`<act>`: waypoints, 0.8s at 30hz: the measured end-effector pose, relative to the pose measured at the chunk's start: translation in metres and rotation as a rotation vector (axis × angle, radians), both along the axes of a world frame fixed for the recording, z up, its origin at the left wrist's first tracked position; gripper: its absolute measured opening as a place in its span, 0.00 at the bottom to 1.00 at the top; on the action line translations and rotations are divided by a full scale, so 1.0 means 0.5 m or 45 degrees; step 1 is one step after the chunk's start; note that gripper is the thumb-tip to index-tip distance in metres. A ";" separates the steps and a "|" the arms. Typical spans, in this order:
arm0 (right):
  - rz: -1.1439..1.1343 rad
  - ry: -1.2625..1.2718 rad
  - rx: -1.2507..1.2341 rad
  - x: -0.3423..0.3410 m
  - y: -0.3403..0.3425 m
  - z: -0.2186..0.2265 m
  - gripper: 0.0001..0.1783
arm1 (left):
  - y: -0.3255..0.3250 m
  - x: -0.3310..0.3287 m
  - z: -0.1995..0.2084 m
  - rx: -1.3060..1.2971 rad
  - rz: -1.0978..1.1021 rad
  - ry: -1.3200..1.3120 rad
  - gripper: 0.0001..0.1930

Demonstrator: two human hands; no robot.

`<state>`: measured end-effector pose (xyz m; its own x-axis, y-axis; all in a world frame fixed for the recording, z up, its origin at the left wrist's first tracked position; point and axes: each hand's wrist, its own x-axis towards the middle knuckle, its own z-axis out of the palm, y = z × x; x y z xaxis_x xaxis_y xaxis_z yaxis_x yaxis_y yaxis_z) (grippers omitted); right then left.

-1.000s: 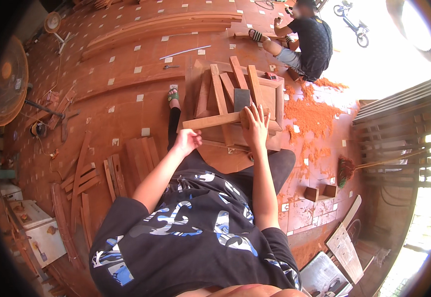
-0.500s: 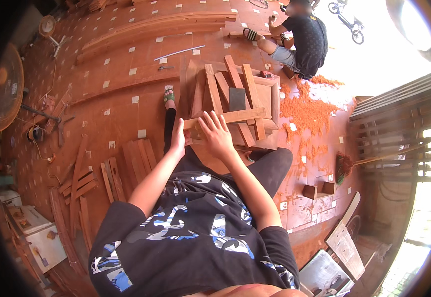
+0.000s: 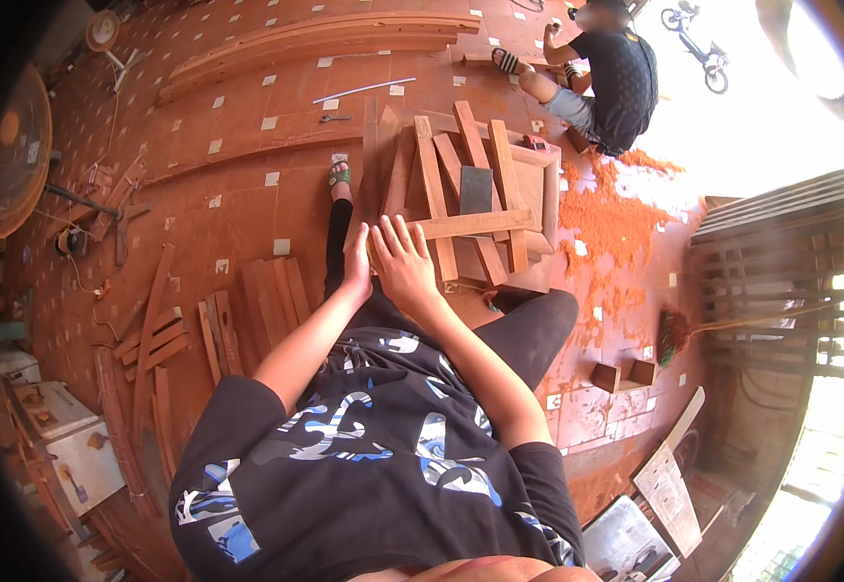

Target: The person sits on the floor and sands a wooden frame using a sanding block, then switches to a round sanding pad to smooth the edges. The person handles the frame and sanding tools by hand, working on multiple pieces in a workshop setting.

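My left hand [image 3: 357,270] is at the near left end of a squared wooden strip [image 3: 480,224], closed about that end, its fingers partly hidden behind my other hand. Across the same end lies my right hand [image 3: 403,262], flat, with its fingers stretched out. The strip rests crosswise on several other wooden strips [image 3: 432,175]. These lie on a framed wooden panel [image 3: 550,194] in front of me. A dark grey rectangular block [image 3: 476,190] sits among them, just beyond the crosswise strip. Near the panel's far right corner is a small red-and-black tool [image 3: 535,145].
Another person [image 3: 616,82] crouches at the far right, beside orange shavings [image 3: 621,209]. Long boards [image 3: 315,53] lie at the back; short wood pieces [image 3: 272,301] lie left. A fan [image 3: 16,155] stands far left. A broom [image 3: 675,332] and a wooden bracket [image 3: 624,376] are right.
My right hand has slid left along the strip, toward my left hand, baring more of the wood. The view has shifted slightly.
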<state>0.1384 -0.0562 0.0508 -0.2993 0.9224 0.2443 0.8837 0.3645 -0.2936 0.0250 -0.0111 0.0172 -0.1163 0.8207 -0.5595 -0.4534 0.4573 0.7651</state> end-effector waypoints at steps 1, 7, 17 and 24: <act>0.008 0.033 0.047 -0.003 0.007 0.000 0.37 | -0.001 -0.011 0.002 0.010 -0.065 -0.019 0.23; -0.556 0.013 0.143 0.186 0.044 -0.016 0.38 | 0.003 -0.040 -0.010 -0.026 -0.186 -0.092 0.24; -0.251 0.089 0.028 0.033 0.021 0.009 0.33 | 0.003 -0.050 -0.075 -0.041 -0.217 -0.185 0.29; -0.248 0.226 0.127 0.094 0.027 -0.001 0.36 | 0.005 -0.051 -0.041 0.011 -0.242 -0.073 0.28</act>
<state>0.1854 -0.0425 0.0504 -0.0631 0.9270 0.3698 0.8779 0.2277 -0.4211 -0.0005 -0.0088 -0.0032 0.0732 0.8295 -0.5536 -0.4025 0.5325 0.7446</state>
